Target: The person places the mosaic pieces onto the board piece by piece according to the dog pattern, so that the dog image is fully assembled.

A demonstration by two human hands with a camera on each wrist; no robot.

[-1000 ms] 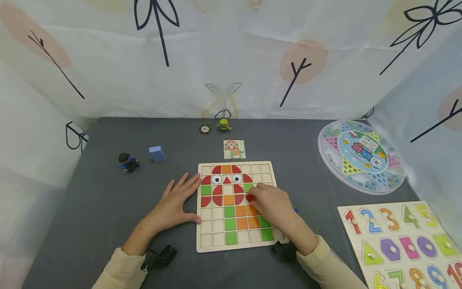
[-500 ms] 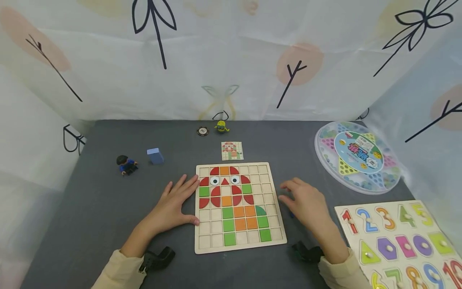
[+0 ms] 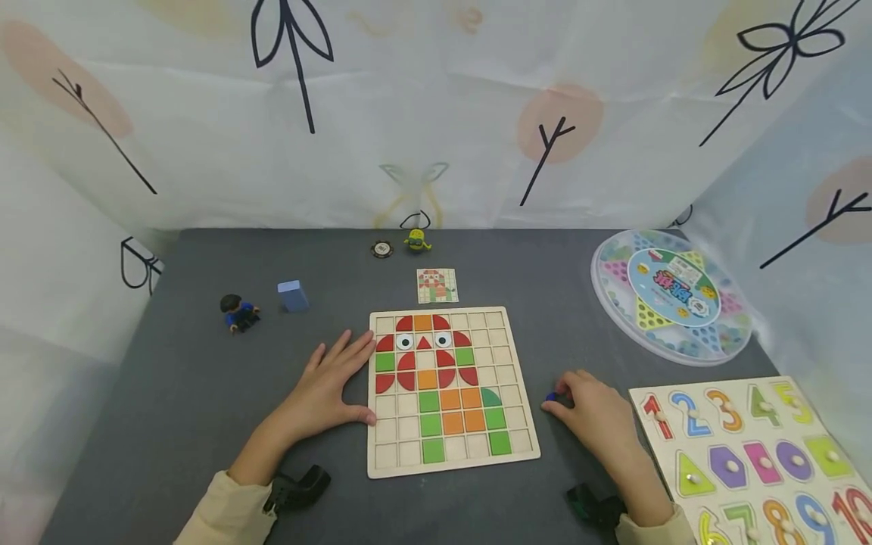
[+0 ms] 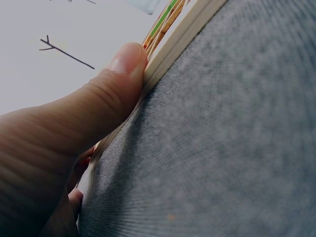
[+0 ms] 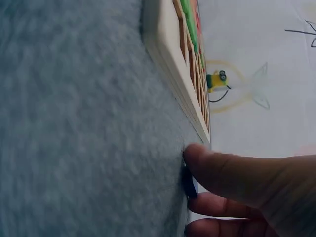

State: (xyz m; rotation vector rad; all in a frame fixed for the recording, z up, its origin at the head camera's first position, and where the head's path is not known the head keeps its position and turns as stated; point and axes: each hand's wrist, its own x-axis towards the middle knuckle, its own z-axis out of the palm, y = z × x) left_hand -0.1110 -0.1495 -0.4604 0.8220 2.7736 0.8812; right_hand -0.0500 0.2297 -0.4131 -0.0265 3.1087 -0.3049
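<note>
A wooden grid board (image 3: 402, 453) lies on the grey table with red, orange and green tiles and two eye tiles in its cells. Along its left edge rests my left hand (image 3: 327, 390), fingers spread and straight, the thumb (image 4: 116, 86) touching the rim in the left wrist view. Right of the board, my right hand (image 3: 599, 412) is low at the table and pinches a small dark blue piece (image 5: 188, 182) between thumb and fingers. Much of that piece is hidden by the fingers. Behind the board lies a small pattern card (image 3: 437, 286).
A blue block (image 3: 293, 296) and a toy figure (image 3: 239, 312) stand at the left. At the back are a round black token (image 3: 382, 249) and a yellow figure (image 3: 417, 240). A round game box (image 3: 671, 299) and a number puzzle board (image 3: 742, 439) occupy the right.
My right hand has left the board, moved right and come down onto the blue piece. A red tile it was touching now shows in its cell. The left hand stays in place.
</note>
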